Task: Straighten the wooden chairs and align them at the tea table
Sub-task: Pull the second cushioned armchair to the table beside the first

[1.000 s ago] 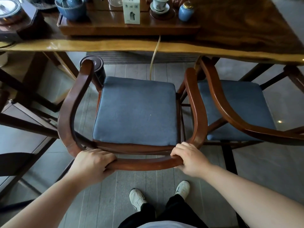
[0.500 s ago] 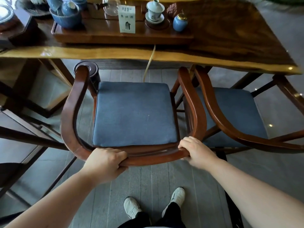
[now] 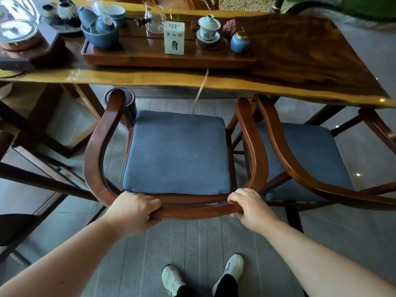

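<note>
A wooden armchair [image 3: 94, 146] with a curved back rail and a blue seat cushion stands right in front of me, facing the tea table [image 3: 310, 67]. My left hand [image 3: 134, 211] grips the back rail at its left bend. My right hand [image 3: 250, 207] grips the same rail at its right bend. The ends of its armrests reach just under the table's front edge. A second matching chair [image 3: 285, 159] stands close on the right, its armrest almost touching the first chair's.
A dark wooden tea tray [image 3: 150, 58] with a blue bowl [image 3: 100, 38], cups, a white box [image 3: 174, 37], a lidded cup and a blue jar [image 3: 239, 42] sits on the table. A cord [image 3: 200, 91] hangs from the table edge. Dark frame bars cross at left. My shoes [image 3: 231, 269] stand below.
The chair has slid away from me toward the table, and I stepped forward. More of the tabletop shows now. Both hands keep their grip on the back rail.
</note>
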Demonstrator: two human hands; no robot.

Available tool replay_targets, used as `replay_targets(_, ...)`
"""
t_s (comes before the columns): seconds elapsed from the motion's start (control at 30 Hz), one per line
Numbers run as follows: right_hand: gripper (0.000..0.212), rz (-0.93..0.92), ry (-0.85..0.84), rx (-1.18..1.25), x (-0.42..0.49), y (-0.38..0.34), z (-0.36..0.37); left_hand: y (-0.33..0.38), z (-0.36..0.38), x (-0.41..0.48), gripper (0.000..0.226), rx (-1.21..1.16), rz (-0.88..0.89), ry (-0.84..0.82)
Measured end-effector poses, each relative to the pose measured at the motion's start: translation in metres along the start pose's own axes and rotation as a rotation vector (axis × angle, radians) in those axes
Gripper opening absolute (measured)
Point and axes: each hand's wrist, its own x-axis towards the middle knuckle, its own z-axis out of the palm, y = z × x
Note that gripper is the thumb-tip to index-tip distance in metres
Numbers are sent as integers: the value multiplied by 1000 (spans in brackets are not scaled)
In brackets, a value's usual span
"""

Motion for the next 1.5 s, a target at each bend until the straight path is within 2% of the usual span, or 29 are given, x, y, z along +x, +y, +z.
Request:
replay_targets(0.2, 35, 14, 2, -26, 2, -11, 2, -4, 1, -5, 38, 23, -56, 5)
replay_targets(0.37, 32, -88, -146, -144, 11, 1, -14, 8, 1, -2, 34, 34, -125, 17)
replay_targets(0.47, 29, -23, -155, -138, 18, 10, -28, 16, 3, 14, 29, 32, -155, 52)
replay_targets(0.63, 29, 89, -150, -66, 22, 24, -42, 21, 9, 36, 26, -4, -112, 69)
replay_targets(0.9, 30, 52, -100, -61, 28, 24, -30, 2, -5, 44, 25, 6, -68, 53)
replay_targets(1.07, 33, 32, -134, -77, 28, 29, -36, 7, -5, 51, 24, 2, -90, 54)
replay_targets(1.3, 34, 2, -136, -100, 25, 28, -40, 15, -6, 51, 38, 52, -133, 5)
replay_targets(1.5, 32, -2, -183, -88, 28, 31, -41, 17, -4, 50, 29, 41, -113, 6)
